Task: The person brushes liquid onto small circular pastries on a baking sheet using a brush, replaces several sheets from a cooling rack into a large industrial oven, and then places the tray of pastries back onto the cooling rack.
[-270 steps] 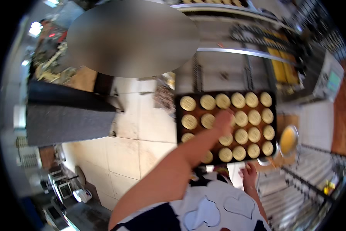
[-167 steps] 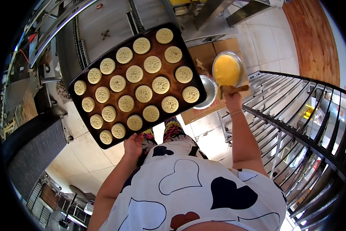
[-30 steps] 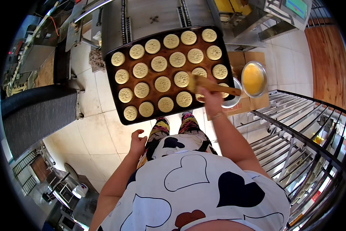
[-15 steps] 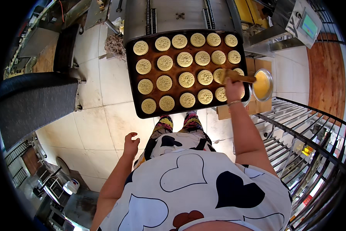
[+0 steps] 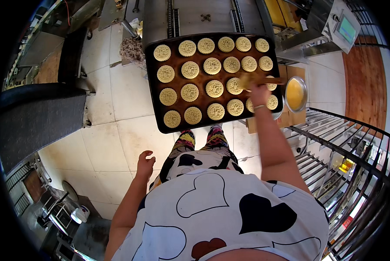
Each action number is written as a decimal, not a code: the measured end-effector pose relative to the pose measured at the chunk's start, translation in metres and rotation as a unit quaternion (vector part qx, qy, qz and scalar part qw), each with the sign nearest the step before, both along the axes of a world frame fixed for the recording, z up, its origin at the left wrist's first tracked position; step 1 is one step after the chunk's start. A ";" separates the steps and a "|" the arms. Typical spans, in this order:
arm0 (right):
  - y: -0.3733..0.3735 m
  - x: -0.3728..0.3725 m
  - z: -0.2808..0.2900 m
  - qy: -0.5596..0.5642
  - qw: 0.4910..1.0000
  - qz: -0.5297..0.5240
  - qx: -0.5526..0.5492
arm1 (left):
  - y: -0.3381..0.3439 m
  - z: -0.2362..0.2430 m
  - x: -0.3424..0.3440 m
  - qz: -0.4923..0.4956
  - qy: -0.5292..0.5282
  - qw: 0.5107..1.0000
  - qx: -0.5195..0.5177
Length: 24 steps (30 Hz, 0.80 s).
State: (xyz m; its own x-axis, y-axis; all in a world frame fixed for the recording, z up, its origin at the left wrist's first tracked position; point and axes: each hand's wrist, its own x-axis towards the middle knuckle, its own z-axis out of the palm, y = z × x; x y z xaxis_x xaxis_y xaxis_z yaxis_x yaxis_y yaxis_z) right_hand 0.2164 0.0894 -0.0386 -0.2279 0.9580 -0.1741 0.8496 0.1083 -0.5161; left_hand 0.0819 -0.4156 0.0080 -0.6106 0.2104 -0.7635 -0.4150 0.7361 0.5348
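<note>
A wide dark baking tray (image 5: 158, 111) holds several rows of round, pale yellow mooncakes (image 5: 215, 88) with stamped tops. My right hand (image 5: 259, 92) is closed around the wooden handle of a pastry brush (image 5: 271, 81) over the tray's right part. The bristles, blurred by motion, are at a mooncake in the third row from the far edge; hand and brush hide part of the cakes there. Right of the tray stands a round metal bowl (image 5: 296, 95) of orange-yellow liquid, probably egg wash. Well below the tray's left side, my left hand (image 5: 146, 162) hangs with loosely curled fingers, apart and holding nothing.
The tray rests at the near end of a metal machine (image 5: 201, 19) with two chain tracks. Cardboard (image 5: 290, 119) lies under the bowl. A barred metal rack (image 5: 334, 141) stands at right, a control screen (image 5: 347, 28) at far right, and a dark belt surface (image 5: 38, 126) at left.
My right hand has swept the brush slightly left and up across the mooncakes. The tray appears a little farther right in the view. My left hand stays nearly where it was.
</note>
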 end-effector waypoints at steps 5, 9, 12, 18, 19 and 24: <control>0.006 0.027 0.029 0.082 0.991 0.007 0.107 | -0.007 -0.001 -0.006 0.001 -0.014 1.000 -0.007; -0.140 -0.022 -0.003 0.130 0.975 0.162 -0.080 | 0.017 0.001 -0.012 -0.038 -0.014 0.999 0.008; -0.235 -0.042 0.016 0.249 0.909 0.334 -0.002 | 0.041 0.008 -0.013 -0.083 -0.002 0.996 0.020; -0.117 0.037 0.016 0.022 0.995 0.090 -0.036 | 0.030 -0.004 -0.006 -0.068 0.007 0.997 0.035; -0.073 0.067 0.005 0.104 0.993 0.030 0.055 | 0.031 0.000 -0.005 -0.067 -0.001 0.997 0.024; 0.052 0.180 0.005 0.056 0.993 -0.066 0.079 | 0.014 -0.005 -0.004 -0.036 -0.012 0.999 0.020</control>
